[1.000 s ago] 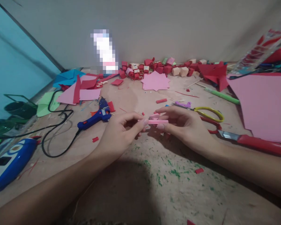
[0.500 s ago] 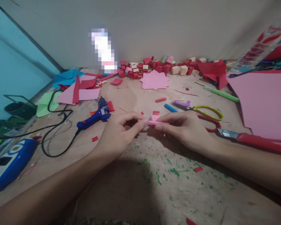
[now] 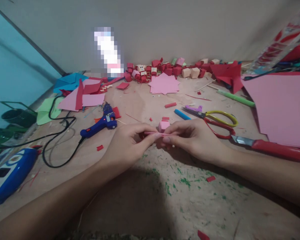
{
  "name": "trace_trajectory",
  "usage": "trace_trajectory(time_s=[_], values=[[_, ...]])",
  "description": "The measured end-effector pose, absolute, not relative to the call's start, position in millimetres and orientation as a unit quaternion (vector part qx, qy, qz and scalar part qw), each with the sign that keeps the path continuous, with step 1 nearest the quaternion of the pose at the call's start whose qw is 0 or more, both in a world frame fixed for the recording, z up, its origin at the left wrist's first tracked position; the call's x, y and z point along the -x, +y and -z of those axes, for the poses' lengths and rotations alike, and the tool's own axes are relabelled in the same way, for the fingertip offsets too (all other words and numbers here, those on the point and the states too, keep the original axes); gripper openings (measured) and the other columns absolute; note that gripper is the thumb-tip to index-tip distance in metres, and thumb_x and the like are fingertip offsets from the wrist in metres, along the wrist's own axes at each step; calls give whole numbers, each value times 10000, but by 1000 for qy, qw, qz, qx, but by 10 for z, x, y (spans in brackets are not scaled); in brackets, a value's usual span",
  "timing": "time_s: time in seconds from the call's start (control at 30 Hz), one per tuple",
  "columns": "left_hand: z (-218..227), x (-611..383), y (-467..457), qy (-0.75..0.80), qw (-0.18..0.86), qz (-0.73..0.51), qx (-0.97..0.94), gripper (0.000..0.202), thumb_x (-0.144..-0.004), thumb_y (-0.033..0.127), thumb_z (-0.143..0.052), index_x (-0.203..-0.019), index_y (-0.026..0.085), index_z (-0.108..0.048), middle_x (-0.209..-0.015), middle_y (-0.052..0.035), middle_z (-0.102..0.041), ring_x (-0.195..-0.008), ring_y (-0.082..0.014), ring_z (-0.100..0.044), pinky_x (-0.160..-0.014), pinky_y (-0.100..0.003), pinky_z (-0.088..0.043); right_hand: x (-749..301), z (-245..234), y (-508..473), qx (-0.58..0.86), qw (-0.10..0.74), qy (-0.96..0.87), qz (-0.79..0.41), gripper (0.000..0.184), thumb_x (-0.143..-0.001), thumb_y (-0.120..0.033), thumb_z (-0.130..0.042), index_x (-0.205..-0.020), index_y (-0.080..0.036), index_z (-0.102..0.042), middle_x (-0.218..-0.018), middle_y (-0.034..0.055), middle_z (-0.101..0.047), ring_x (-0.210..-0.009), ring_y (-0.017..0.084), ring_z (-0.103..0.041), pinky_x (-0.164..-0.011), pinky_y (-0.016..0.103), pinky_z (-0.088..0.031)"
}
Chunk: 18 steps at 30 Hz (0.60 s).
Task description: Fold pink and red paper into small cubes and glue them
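Between both hands is a thin folded strip of pink paper (image 3: pixel 150 133), seen nearly edge-on. My left hand (image 3: pixel 133 141) pinches its left part between thumb and forefinger. From the other side my right hand (image 3: pixel 190 136) pinches the strip, the fingertips of both hands almost meeting. Just behind the fingers a small pink paper cube (image 3: pixel 164 125) sits on the wooden table (image 3: pixel 190 206), partly hidden by the right hand. Scissors (image 3: pixel 210 117) with yellow and red handles lie beyond the right hand. A blue glue gun (image 3: pixel 97 126) lies left of the left hand.
Several red, pink and cream paper cubes (image 3: pixel 176 70) line the wall. Star-shaped pink paper (image 3: pixel 165 83) lies before them. At right are a red-handled cutter (image 3: pixel 277 150) and large pink sheets (image 3: pixel 282 110). The black cord (image 3: pixel 43 151) loops at left, near a blue-and-white object (image 3: pixel 20 173).
Both hands have shifted slightly and turned the pink paper, which now looks thinner and reaches further left. More of the pink cube shows behind the fingers. The view has moved a little.
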<state>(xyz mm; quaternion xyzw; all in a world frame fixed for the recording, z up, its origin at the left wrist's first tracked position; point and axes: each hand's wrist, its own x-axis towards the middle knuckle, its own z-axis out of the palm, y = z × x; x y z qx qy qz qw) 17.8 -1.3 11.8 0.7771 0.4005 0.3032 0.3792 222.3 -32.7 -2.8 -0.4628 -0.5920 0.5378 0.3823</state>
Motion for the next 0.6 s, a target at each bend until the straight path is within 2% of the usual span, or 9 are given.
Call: trace_trajectory(time_s=[0.17, 0.37, 0.6], values=[[-114, -175, -26, 404, 387, -304, -771, 162, -908, 243, -704, -777, 195, -787, -749, -15, -785, -698, -165, -700, -635, -224, -530, -2211, 3, -316, 461, 359, -591, -556, 226, -859, -438, -783, -817, -218, -759, -795, 46, -803, -734, 223, -739, -668, 376, -557], [-114, -185, -13, 418, 417, -296, -751, 125, -879, 227, -718, -788, 187, -793, -766, -23, -791, -697, -167, -704, -609, -221, -528, -2216, -18, -312, 478, 345, -637, -496, 202, -892, -382, -743, -843, -192, -789, -711, 19, -744, -613, 148, -637, -533, 268, -453], [-104, -159, 6, 433, 449, -288, -727, 216, -911, 276, -686, -742, 173, -773, -619, -6, -706, -568, -126, -624, -518, -191, -475, -2220, -36, -335, 443, 340, -640, -528, 310, -978, -436, -637, -879, -179, -780, -782, 41, -757, -687, 158, -680, -667, 306, -561]])
